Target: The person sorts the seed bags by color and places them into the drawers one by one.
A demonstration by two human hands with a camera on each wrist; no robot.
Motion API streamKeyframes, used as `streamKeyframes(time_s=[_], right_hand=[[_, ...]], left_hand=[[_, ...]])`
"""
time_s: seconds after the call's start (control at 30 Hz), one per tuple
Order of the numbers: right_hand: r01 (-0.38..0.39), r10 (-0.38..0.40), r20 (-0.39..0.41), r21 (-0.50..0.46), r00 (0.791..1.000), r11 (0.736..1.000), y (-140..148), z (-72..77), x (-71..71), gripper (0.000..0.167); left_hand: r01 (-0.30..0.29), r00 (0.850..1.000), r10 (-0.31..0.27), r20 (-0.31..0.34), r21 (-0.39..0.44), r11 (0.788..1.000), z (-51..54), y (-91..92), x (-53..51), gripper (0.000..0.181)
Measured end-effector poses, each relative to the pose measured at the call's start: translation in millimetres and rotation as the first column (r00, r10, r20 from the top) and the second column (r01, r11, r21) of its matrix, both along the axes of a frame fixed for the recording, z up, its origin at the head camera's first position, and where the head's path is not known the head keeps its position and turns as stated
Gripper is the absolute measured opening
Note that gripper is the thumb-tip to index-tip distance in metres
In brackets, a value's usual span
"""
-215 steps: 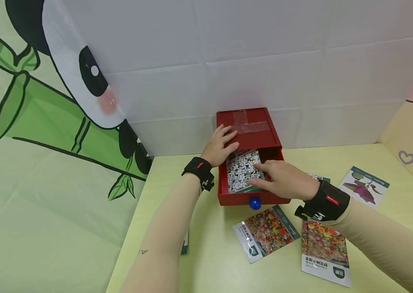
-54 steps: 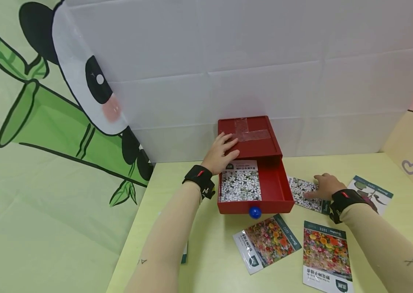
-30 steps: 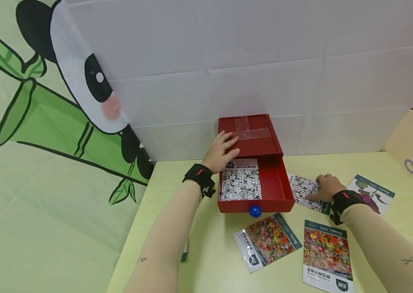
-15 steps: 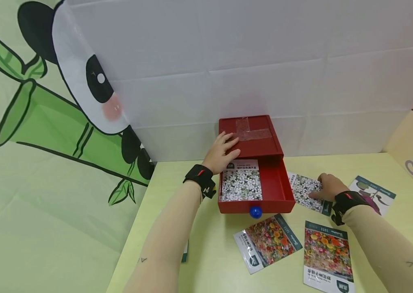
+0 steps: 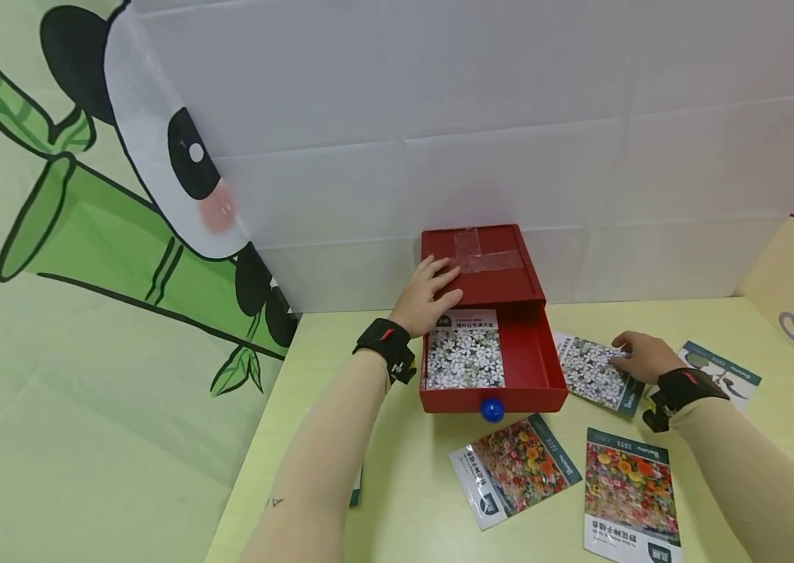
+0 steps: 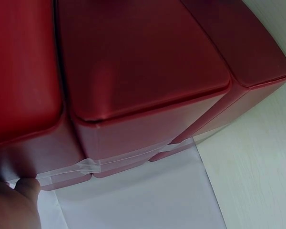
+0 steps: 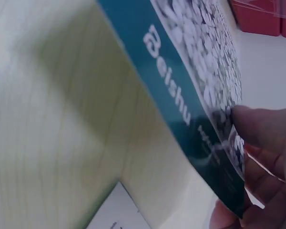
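- Head view is showing me the right hand point(image 5: 646, 358) right of centre, thumb and fingertips clamped on the green-ended corner of the white packet point(image 5: 592, 367).
- I am seeing that packet lying between the drawer point(image 5: 531, 352) and the plant packet point(image 5: 733, 377); its far left end is sitting just beside the drawer wall, and I cannot tell whether they are touching.
- Right wrist view is giving me the pinch up close: the thumb is pressing the flowered face, the other fingers are curling behind, and the green strip is tilting up off the table point(image 5: 407, 520), casting a shadow.
- Left of centre, the left hand point(image 5: 428, 301) is resting on the box point(image 5: 509, 285), fingers spread apart.
- Left wrist view is catching only part of that hand at lower left, against the box, with clear tape point(image 6: 90, 165) running along the red side.
- Centre frame, the drawer is standing open, its blue knob point(image 5: 491, 410) facing the bottom edge; the drawer packet point(image 5: 466, 356) is lying along its left side.
- Below the knob, the slanted packet point(image 5: 520, 469) is lying on the table; the bright packet point(image 5: 631, 489) is lying at lower right.
- At upper left, a panda point(image 5: 151, 148) is showing on the backdrop point(image 5: 509, 117).
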State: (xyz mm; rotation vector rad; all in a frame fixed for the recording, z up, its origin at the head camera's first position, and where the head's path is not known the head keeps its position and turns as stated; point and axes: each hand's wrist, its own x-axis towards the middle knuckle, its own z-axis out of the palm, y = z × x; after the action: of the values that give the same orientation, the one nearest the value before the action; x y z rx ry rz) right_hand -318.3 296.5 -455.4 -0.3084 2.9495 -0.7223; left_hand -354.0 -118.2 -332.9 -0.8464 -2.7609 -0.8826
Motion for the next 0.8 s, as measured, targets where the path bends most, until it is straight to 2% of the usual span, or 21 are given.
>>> streamKeyframes(time_s=[0.13,0.37,0.6,0.8], right_hand=[[0.009,-0.009,-0.001,-0.018,1.000,1.000,-1,3.9,8.6,0.032],[-0.001,0.000,-0.018,-0.024,1.000,1.000,-2,9.2,20.3,0.027],[-0.015,0.014,-0.057,-0.018,0.998,1.000,-1,15.4,33.1,0.028],[-0.010,0.006,-0.047,-0.074,0.999,0.997,-5,27.9,50.2,0.032]], left_hand=[[0.010,1.000,-0.010,0.000,0.000,1.000,-0.5,-1.6,1.8,0.054],[0.027,1.000,-0.027,-0.007,0.020,0.999,-1.2,-5.8,5.7,0.054],[0.043,0.999,-0.042,-0.016,0.032,0.999,-1.0,-9.5,9.4,0.054],[0.056,0.998,-0.056,-0.013,0.034,0.998,1.0,-11.4,13.2,0.054]])
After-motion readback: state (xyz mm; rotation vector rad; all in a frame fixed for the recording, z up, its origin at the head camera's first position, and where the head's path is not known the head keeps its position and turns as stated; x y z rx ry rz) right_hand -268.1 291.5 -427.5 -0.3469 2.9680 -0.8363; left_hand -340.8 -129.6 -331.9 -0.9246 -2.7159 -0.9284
